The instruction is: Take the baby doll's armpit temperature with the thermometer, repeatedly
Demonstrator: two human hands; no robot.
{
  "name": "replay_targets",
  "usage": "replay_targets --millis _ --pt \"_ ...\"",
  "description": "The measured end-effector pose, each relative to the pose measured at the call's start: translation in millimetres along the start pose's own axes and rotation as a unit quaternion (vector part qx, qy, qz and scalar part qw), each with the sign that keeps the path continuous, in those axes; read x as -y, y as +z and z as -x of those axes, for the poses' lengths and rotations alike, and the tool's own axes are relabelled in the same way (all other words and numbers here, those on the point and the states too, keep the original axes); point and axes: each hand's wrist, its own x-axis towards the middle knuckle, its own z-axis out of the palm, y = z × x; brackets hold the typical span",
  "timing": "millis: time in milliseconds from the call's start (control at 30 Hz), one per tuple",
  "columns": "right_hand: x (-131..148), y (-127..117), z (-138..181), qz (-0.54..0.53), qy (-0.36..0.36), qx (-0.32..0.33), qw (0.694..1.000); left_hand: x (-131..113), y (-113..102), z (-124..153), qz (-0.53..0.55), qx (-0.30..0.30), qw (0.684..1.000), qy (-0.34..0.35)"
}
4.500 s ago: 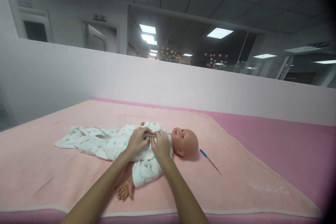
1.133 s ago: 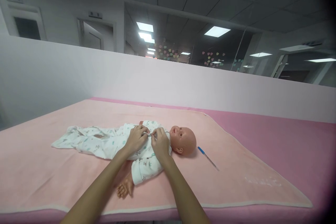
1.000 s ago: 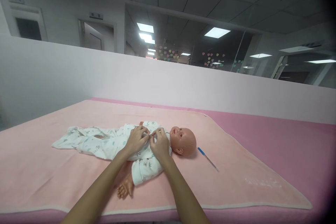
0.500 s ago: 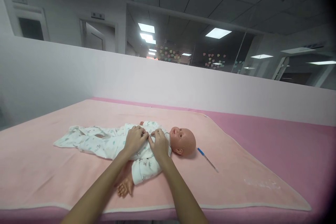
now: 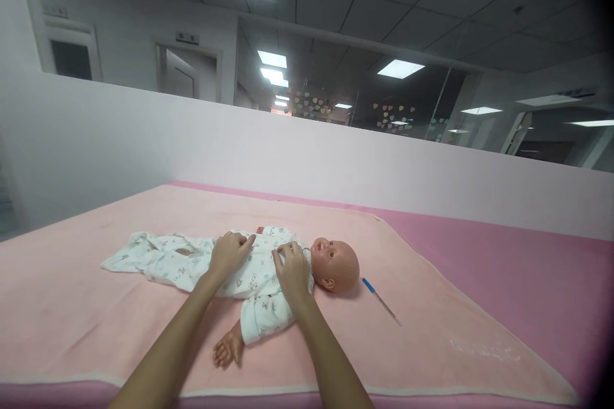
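Pen (image 5: 381,300) beside doll (image 5: 336,265); blanket (image 5: 432,332) under.

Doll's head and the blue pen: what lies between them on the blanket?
Nothing. In the head view, only bare pink blanket separates the doll's head from the blue pen; the two lie apart.

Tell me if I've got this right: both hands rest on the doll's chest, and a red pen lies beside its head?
Nearly. In the head view the left hand and right hand rest on the doll, but the pen beside its head is blue, not red.
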Motion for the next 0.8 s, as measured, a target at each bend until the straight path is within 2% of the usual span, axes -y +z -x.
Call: replay_targets --millis 133,333,467,633,800 --pt "2 -3 0 0.009 -0.011 -0.004 1.0 9 -4 1 0.048 0.028 0.998 -0.037" --pt "16 -3 -6 0.024 -0.09 0.014 0.996 12 0 1 0.061 0.004 0.998 -0.022" --pt "27 7 -14 -0.001 -0.123 0.053 0.991 12 3 0 0.047 0.001 0.999 0.005" --pt "32 25 -23 -0.03 -0.076 0.093 0.992 10 4 0 0.037 0.006 0.999 0.004" --pt "32 29 -22 -0.057 -0.047 0.083 0.994 8 3 1 0.047 0.015 0.999 0.007"
